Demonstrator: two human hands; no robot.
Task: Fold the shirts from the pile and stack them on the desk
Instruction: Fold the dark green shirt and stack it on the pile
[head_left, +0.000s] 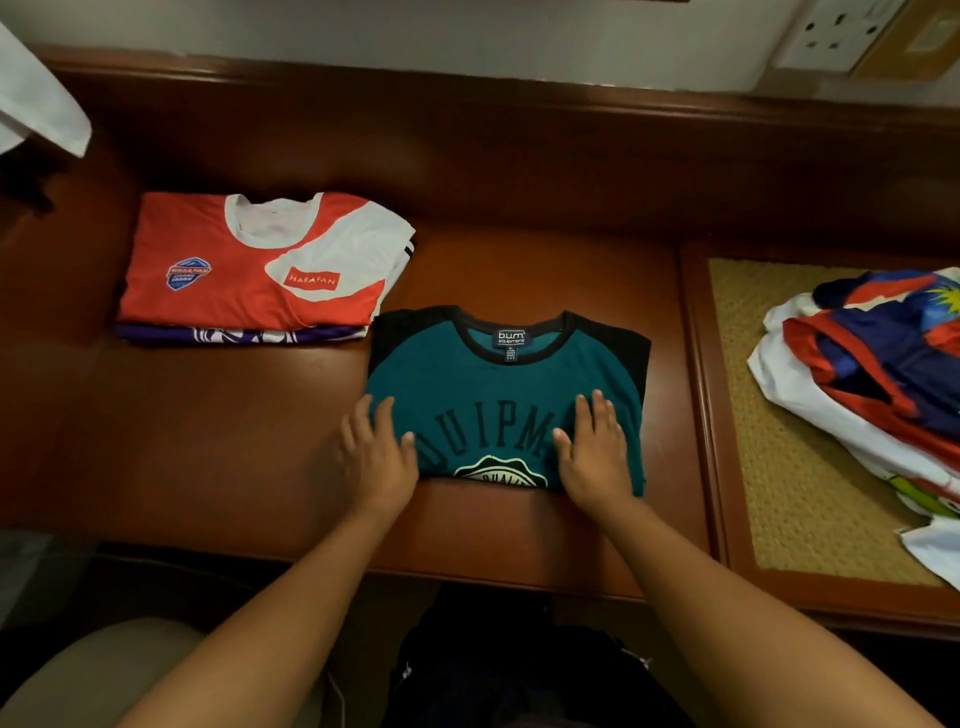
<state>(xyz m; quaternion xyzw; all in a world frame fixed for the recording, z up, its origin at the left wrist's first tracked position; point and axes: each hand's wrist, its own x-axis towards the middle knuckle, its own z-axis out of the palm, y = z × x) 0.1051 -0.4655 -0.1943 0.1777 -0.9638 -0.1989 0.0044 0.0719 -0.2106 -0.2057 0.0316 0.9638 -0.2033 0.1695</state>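
Teal cloth with black shoulders and a black collar is lying folded at the middle of the dark wooden tabletop (519, 530); this is the teal shirt (498, 395), chest print facing up and neck label showing. The left hand (376, 457) is resting on its near left corner, fingers straight and spread, palm down, partly overlapping the shirt's left edge. The right hand (592, 449) is lying flat on the near right part of the shirt in the same manner, fingers extended and gripping nothing. Both hands are pressing on the cloth, neither curling round it.

To the far left, just beside the teal shirt's collar corner, a folded red and white shirt (249, 260) is sitting on top of a folded purple shirt (244, 335), forming a stack. On the right, a woven mat (779, 467) is set into a wooden frame, and an unfolded pile of shirts (883, 384) in white, red and blue is lying on it, well apart from the hands. A wall socket (831, 31) is showing at the upper right.
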